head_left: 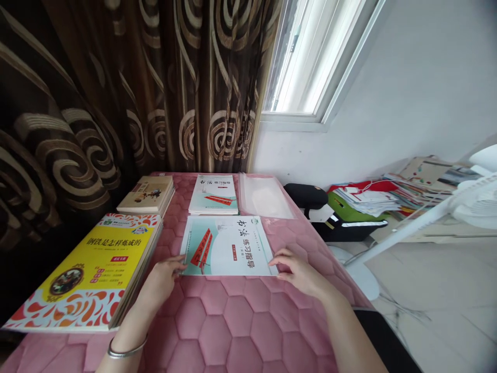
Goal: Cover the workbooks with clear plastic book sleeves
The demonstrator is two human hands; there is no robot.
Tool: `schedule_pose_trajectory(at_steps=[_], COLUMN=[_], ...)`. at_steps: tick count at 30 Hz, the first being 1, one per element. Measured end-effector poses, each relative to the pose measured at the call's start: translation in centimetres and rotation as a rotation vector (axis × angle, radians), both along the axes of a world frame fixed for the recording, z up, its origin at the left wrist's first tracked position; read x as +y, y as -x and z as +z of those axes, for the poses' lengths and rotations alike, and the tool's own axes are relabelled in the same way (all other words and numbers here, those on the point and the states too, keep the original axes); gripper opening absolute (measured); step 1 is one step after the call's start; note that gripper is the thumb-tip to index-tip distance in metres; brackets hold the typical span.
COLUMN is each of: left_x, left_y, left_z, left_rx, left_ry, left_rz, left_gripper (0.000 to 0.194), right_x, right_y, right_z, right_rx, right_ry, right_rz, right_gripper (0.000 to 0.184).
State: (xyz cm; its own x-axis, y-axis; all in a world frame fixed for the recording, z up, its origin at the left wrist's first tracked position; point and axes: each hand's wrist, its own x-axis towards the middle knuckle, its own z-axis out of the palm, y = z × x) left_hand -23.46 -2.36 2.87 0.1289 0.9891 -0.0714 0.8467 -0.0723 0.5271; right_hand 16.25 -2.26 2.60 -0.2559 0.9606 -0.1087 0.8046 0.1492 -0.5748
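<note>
Piles [104, 254] already lay by the table's [236, 321] left and far edges; our left hand [160, 280] and right hand [301, 269] pinched one unpiled book [225, 246].

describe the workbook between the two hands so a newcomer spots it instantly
On the pink quilted surface, look between the left hand and right hand. The pale workbook there bears a red slanted shape; its smaller lookalikes sit stacked just beyond, untouched.
</note>
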Motion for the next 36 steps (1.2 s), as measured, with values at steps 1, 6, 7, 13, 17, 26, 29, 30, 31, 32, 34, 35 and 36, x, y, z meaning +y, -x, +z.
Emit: schedule_pose_trajectory(at_steps=[1, 6, 7, 13, 17, 26, 29, 30, 31, 32, 34, 35, 36], left_x=[-0.1, -1.2, -1.4, -2.2, -2.1, -1.4, -1.2, -1.1, -1.0, -0.9, -0.7, -0.6, -0.5], left_y=[-0.1, -2.7, -3.6, -9.3, -10.2, -5.6, -3.6, -3.1, -2.7, -2.3, -1.7, -1.4, -1.2], left_z=[0.0, 0.2, 0.2, -0.8, -1.3, -1.4, -0.8, -0.5, -0.2, 0.0, 0.2, 0.2, 0.1], left_rx=[0.023, 0.233, 0.253, 0.202, 0.172, 0.198, 0.249, 0.260, 0.265, 0.263, 0.245, 0.228, 0.207], left_ry=[-0.016, -0.180, -0.201, -0.326, -0.388, -0.384, -0.291, -0.248, -0.209, -0.175, -0.129, -0.116, -0.107], left_rz=[-0.009, -0.046, -0.052, -0.151, -0.146, 0.009, 0.085, 0.079, 0.062, 0.039, -0.010, -0.035, -0.056], left_gripper=[0.047, 0.036, 0.032, 0.027, 0.024, 0.025, 0.029, 0.033, 0.037, 0.041, 0.050, 0.053, 0.057], right_x=[0.0, -0.6, -0.8, -1.3, -1.2, -0.3, 0.2, 0.4, 0.4, 0.5, 0.5, 0.5, 0.4], right_y=[0.0, 2.7, 3.9, 11.5, 13.3, 7.9, 4.7, 3.8, 3.0, 2.5, 1.7, 1.5, 1.3], right_z=[0.2, 1.1, 1.0, -0.9, -1.9, -1.2, -0.6, -0.4, -0.2, -0.1, 0.1, 0.1, 0.2], right_rx=[-0.012, -0.103, -0.122, -0.175, -0.153, -0.102, -0.060, -0.032, 0.000, 0.032, 0.085, 0.105, 0.122], right_ry=[-0.003, -0.109, -0.152, -0.388, -0.436, -0.321, -0.215, -0.182, -0.148, -0.117, -0.064, -0.043, -0.024], right_rz=[0.001, 0.001, 0.004, 0.068, 0.069, 0.114, 0.078, 0.062, 0.052, 0.051, 0.062, 0.064, 0.064], right_gripper=[0.027, 0.018, 0.015, 0.024, 0.020, 0.019, 0.024, 0.026, 0.028, 0.029, 0.030, 0.031, 0.031])
